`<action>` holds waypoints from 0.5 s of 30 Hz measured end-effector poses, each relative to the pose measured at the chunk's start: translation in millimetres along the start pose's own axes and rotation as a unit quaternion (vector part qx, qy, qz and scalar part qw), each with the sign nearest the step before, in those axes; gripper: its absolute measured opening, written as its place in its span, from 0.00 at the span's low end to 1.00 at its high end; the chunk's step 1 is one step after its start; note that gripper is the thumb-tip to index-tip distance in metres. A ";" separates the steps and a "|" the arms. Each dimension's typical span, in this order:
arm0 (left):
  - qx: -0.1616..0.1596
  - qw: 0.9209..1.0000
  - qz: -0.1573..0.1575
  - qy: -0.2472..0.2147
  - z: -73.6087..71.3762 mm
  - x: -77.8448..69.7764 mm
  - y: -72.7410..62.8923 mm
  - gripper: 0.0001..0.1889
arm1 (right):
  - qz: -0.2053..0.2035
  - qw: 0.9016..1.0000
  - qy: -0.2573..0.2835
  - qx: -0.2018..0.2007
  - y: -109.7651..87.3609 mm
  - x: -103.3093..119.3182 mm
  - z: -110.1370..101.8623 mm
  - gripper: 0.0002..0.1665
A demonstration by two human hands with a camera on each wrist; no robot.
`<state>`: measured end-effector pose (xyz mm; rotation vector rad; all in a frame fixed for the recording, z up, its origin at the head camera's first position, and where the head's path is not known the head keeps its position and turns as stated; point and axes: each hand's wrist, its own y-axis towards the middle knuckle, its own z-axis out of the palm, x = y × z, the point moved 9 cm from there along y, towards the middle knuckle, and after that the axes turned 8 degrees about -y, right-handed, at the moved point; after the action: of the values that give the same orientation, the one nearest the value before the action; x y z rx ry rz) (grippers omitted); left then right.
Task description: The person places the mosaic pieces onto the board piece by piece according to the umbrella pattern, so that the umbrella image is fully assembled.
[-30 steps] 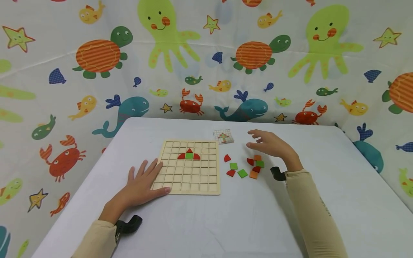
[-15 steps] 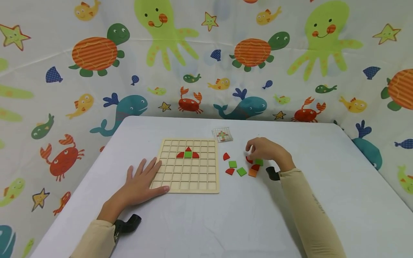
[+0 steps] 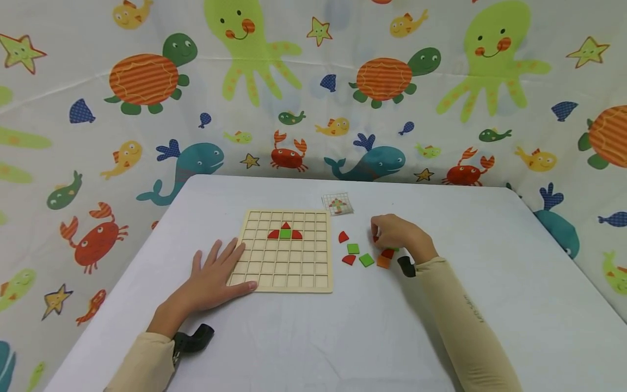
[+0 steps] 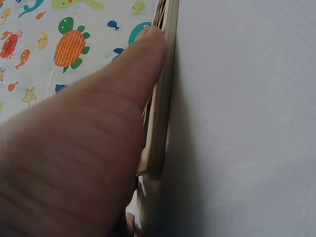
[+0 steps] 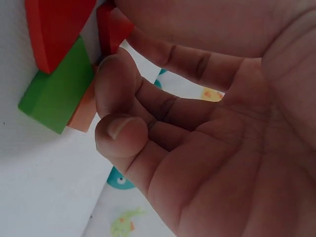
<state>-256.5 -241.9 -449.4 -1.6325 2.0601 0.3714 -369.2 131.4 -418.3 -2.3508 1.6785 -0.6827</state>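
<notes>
In the head view, my left hand (image 3: 210,283) lies with fingers spread along the left side of a wooden grid board (image 3: 294,272). Its thumb (image 4: 143,54) rests over the board's edge in the left wrist view. Set into the grid are a red triangle (image 3: 286,225), a green square (image 3: 285,234) and a red quarter-circle (image 3: 273,234) on each side of the square. My right hand (image 3: 401,235) is down among loose pieces, thumb and index finger pinching a red quarter-circle piece (image 5: 112,27). Right beside it are a green block (image 5: 54,94) and an orange block (image 5: 84,112), the latter partly hidden.
Between board and right hand lie loose red quarter-circles (image 3: 349,260) and green squares (image 3: 366,261). An orange square (image 3: 383,262) sits just below the right hand. Small pattern cards (image 3: 338,204) lie behind the board's right corner. A printed sea-animal cloth (image 3: 313,98) hangs behind the white table.
My right hand has come down from above the loose pieces, its fingers curling in around a red quarter-circle. The left hand and the pieces on the board stay as they were.
</notes>
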 end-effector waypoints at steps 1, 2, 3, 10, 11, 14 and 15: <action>0.000 1.000 0.001 0.000 -0.3 -0.3 -0.1 0.58 | 0.001 1.000 0.000 0.000 0.1 0.0 0.2 0.12; 0.000 1.000 0.001 0.001 -0.5 -0.7 -0.2 0.58 | 0.000 1.000 -0.001 -0.001 0.6 0.0 0.3 0.12; -0.001 1.000 0.002 0.001 -0.7 -1.1 -0.3 0.58 | 0.001 1.000 0.000 0.000 0.7 0.0 0.4 0.12; -0.001 1.000 0.001 0.004 0.0 -0.4 0.3 0.58 | -0.026 0.999 0.000 -0.019 2.2 3.1 -3.3 0.06; 0.000 1.000 0.000 0.004 0.3 0.0 0.4 0.58 | -0.034 0.999 0.001 -0.026 1.9 4.3 -4.9 0.05; -0.001 1.000 0.002 0.006 0.6 -0.2 1.1 0.58 | -0.062 0.996 0.014 -0.055 1.2 7.2 -11.6 0.05; -0.001 1.000 0.003 0.005 0.5 -0.9 1.2 0.58 | -0.071 0.995 0.022 -0.066 0.8 8.5 -14.1 0.05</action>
<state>-257.4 -240.6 -449.4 -1.6323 2.0742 0.3688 -374.2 124.9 -403.9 -2.5852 1.6322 -0.6725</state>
